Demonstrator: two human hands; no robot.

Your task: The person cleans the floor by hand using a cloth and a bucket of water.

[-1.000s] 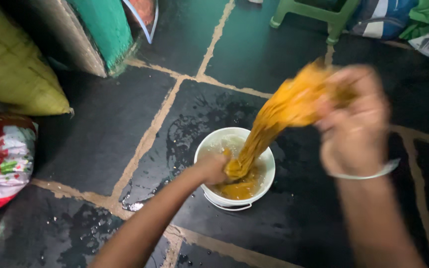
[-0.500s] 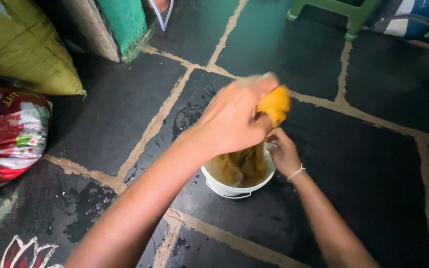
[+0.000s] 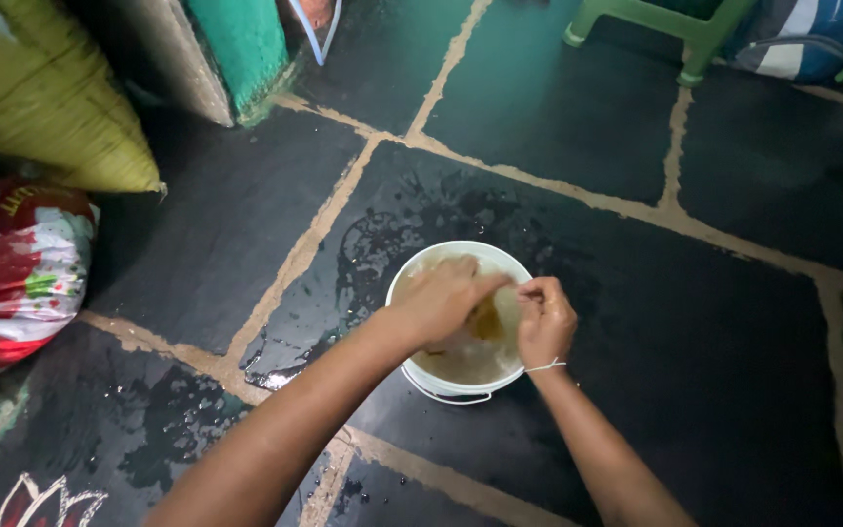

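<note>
Both hands meet over a white bucket [image 3: 412, 278] that stands on the wet, dark stone floor [image 3: 695, 322]. Left hand [image 3: 438, 301] curls its fingers down over an orange cloth [image 3: 485, 318] inside the bucket and presses on it; right hand [image 3: 544, 318] is closed around the cloth's other side, at the bucket's right rim. A thin white band [image 3: 541, 367] circles the right wrist. Only a small patch of the cloth shows between the two hands, lying in cloudy water. The bucket's wire handle hangs down on the near side. Splashes of water darken the floor to the left of the bucket. Far left lie a yellow sack [image 3: 51, 107] and a red and white bag [image 3: 17, 278]. A green stool [image 3: 656, 24] stands at the top, with a striped cloth [image 3: 797, 39] just beside it.
</note>
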